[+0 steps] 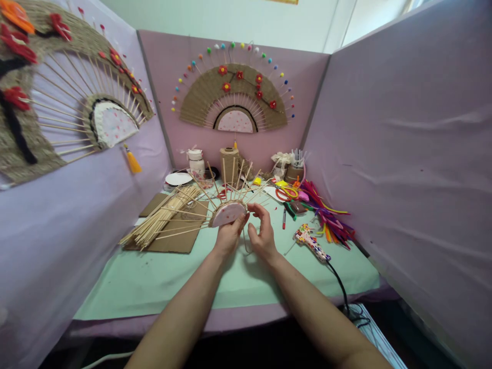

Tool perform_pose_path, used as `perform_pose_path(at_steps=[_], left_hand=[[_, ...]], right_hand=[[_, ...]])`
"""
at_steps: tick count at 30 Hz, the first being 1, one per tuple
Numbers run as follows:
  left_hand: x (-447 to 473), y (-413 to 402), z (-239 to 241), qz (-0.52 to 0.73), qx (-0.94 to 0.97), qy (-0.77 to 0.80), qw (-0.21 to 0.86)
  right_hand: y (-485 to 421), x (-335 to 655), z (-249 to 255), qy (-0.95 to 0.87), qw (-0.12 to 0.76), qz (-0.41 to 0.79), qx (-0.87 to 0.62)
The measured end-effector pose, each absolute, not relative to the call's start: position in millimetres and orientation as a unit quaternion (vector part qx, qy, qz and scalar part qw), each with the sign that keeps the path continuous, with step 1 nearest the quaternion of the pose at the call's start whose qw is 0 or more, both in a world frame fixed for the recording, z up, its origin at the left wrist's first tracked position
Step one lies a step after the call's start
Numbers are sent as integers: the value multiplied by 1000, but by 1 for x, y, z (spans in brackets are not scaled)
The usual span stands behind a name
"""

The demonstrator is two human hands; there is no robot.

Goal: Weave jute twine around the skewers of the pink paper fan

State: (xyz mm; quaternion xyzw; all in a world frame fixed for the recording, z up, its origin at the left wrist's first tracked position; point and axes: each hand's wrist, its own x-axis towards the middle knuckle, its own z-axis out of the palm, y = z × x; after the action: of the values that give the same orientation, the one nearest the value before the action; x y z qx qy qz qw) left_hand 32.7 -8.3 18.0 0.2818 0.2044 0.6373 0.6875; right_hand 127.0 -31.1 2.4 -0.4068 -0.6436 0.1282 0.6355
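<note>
My left hand (229, 237) grips a half-made fan (229, 213) by the lower edge of its half-round pink centre, thumb in front. Thin wooden sticks (209, 185) spread out from the curved rim, which is edged with twine. Close by the fan's right end is my right hand (262, 233), with thumb and index finger curved and apart. Its index fingertip is near the rim; whether it touches cannot be made out. A loose length of twine (245, 245) hangs down between the hands.
A stick bundle (165, 218) lies on cardboard (188, 238) at left. A patterned glue gun (312, 242), its cord running off the front edge, lies right. Behind it are pipe cleaners (334, 223) and scissors (286, 192). A twine spool (229, 159) stands behind; finished fans (200, 100) hang on the walls.
</note>
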Motion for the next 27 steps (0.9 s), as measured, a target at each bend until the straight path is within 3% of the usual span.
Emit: perform_pose_path(at_steps=[27], left_hand=[[30,-4,17,651,282,227,667]], right_hand=[[-34,128,6,-660,609,144,-416]])
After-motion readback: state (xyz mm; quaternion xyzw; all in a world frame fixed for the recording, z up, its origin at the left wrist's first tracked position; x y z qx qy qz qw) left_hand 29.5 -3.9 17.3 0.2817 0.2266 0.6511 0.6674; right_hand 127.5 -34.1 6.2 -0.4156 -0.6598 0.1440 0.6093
